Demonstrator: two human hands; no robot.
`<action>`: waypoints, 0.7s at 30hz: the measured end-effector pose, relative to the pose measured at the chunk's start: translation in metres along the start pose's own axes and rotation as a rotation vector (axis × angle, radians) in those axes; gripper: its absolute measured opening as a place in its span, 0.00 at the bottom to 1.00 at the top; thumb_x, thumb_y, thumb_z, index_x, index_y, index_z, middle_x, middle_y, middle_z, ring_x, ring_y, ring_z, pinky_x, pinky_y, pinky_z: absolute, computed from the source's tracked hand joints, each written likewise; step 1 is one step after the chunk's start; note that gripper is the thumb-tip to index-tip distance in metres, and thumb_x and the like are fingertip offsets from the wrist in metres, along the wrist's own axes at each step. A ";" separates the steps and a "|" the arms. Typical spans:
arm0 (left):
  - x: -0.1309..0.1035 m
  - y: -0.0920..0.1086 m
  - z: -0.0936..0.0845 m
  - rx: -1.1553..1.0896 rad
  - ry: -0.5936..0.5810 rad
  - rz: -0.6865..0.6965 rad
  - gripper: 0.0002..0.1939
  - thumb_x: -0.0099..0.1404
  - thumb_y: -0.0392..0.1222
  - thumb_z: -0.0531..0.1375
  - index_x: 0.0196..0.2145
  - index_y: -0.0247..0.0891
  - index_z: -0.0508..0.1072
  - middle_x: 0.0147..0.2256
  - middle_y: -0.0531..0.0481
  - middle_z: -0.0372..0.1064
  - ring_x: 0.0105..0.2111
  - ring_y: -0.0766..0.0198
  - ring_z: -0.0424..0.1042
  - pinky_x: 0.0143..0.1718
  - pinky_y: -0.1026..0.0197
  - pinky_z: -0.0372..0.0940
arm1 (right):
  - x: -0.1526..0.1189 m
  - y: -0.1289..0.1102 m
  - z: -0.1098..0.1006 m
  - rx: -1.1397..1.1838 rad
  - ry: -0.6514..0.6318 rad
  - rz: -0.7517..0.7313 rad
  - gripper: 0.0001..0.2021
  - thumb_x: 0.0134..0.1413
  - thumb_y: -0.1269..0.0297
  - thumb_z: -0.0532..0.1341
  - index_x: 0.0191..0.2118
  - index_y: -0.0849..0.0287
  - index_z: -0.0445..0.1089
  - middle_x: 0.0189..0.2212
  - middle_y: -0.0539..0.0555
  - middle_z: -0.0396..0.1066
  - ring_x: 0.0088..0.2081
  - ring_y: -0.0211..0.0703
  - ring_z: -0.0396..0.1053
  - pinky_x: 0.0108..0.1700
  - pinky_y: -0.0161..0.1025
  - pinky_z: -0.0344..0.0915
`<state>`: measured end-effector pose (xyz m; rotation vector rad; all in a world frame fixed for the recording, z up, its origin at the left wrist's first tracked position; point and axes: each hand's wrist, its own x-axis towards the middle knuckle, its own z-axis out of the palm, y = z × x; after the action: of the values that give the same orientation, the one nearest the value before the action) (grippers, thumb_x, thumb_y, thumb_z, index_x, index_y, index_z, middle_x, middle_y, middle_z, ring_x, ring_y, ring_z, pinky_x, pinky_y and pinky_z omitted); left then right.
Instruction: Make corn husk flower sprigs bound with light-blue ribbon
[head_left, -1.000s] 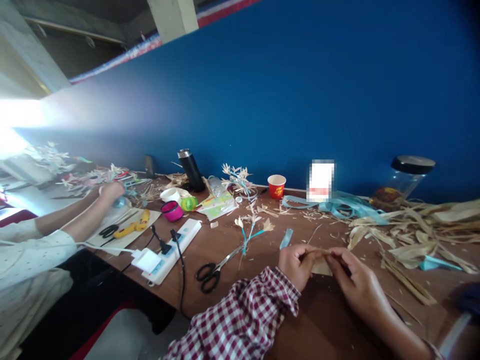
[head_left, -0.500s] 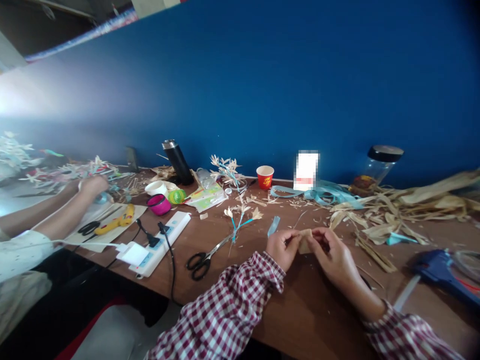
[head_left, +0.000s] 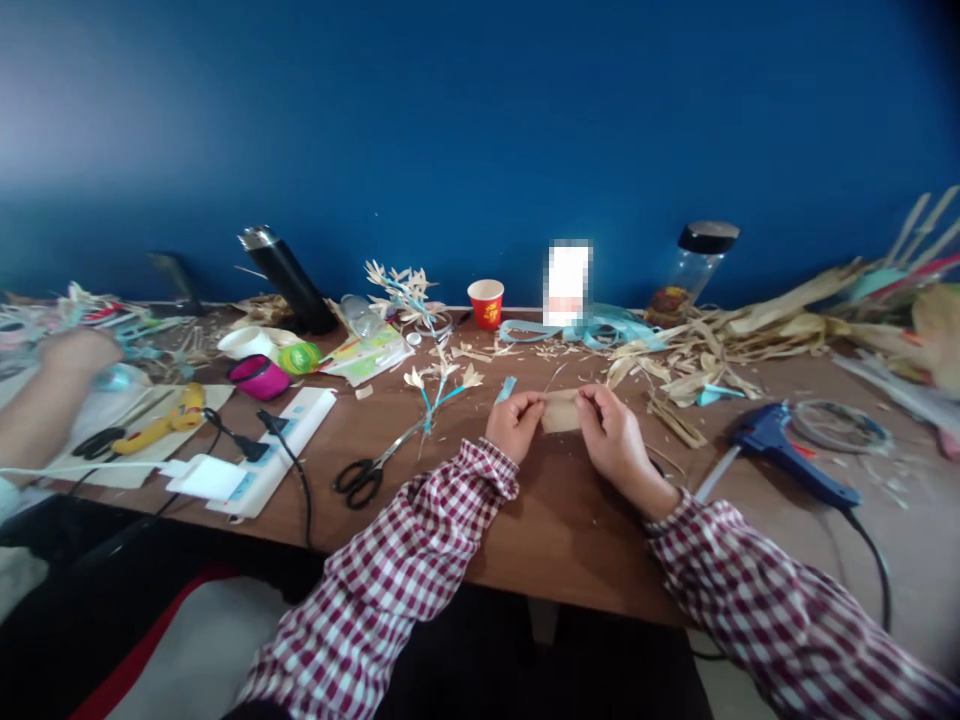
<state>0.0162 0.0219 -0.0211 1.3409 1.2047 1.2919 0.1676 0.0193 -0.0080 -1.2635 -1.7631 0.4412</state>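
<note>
A pale tan piece of dried corn husk (head_left: pixel 562 412) is stretched flat between my two hands, above the brown table. My left hand (head_left: pixel 514 426) pinches its left end between thumb and fingers. At the other end, my right hand (head_left: pixel 611 432) grips the husk the same way. Just behind my left hand lies a short blue ribbon piece (head_left: pixel 506 388). To the left rest black-handled scissors (head_left: pixel 367 478), their blades reaching under a small husk flower stem with blue-wrapped stalks (head_left: pixel 439 392).
A blue glue gun (head_left: pixel 780 445) lies right of my right hand, its cord hanging off the table. Loose corn husks (head_left: pixel 742 330) spread behind it. A white power strip (head_left: pixel 285 450) and yellow glue gun (head_left: pixel 165 425) are left. A co-worker's hand (head_left: pixel 82 355) is at far left.
My hands have moved apart, and the husk between them shows wider and flatter. The view has turned right and down, so the table's things appear further left and higher.
</note>
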 end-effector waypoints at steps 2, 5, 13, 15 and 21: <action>0.000 -0.001 0.000 0.013 0.015 0.004 0.09 0.58 0.39 0.57 0.33 0.36 0.76 0.18 0.56 0.67 0.17 0.70 0.64 0.20 0.67 0.63 | 0.000 0.001 0.001 -0.010 -0.009 -0.003 0.07 0.59 0.65 0.50 0.37 0.59 0.63 0.28 0.52 0.66 0.29 0.40 0.64 0.34 0.34 0.59; 0.001 -0.003 0.000 0.017 0.055 0.006 0.09 0.56 0.38 0.58 0.34 0.35 0.75 0.22 0.53 0.71 0.19 0.68 0.66 0.20 0.66 0.63 | -0.001 0.001 0.003 -0.028 -0.066 -0.024 0.07 0.59 0.65 0.51 0.39 0.59 0.63 0.28 0.52 0.68 0.28 0.39 0.65 0.32 0.33 0.59; 0.002 -0.003 -0.001 0.084 0.135 0.059 0.09 0.56 0.42 0.60 0.31 0.34 0.74 0.24 0.51 0.71 0.22 0.68 0.66 0.23 0.66 0.63 | -0.011 -0.013 0.006 -0.081 -0.118 -0.088 0.06 0.60 0.65 0.52 0.34 0.57 0.63 0.25 0.50 0.68 0.27 0.39 0.66 0.29 0.32 0.57; 0.002 -0.004 -0.001 0.099 0.179 0.077 0.09 0.58 0.44 0.58 0.32 0.35 0.72 0.23 0.52 0.68 0.21 0.68 0.65 0.22 0.66 0.62 | -0.011 -0.012 0.007 -0.096 -0.091 -0.082 0.05 0.60 0.67 0.51 0.33 0.57 0.62 0.24 0.50 0.66 0.25 0.40 0.65 0.28 0.33 0.56; -0.003 -0.006 0.002 0.134 0.238 0.130 0.09 0.61 0.46 0.55 0.34 0.37 0.67 0.25 0.53 0.65 0.24 0.66 0.66 0.23 0.65 0.62 | -0.007 -0.006 0.007 -0.081 -0.021 -0.076 0.05 0.59 0.69 0.48 0.35 0.57 0.59 0.26 0.52 0.67 0.26 0.42 0.67 0.30 0.35 0.60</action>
<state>0.0174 0.0196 -0.0280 1.4100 1.4067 1.5186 0.1585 0.0125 -0.0107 -1.2477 -1.8564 0.3440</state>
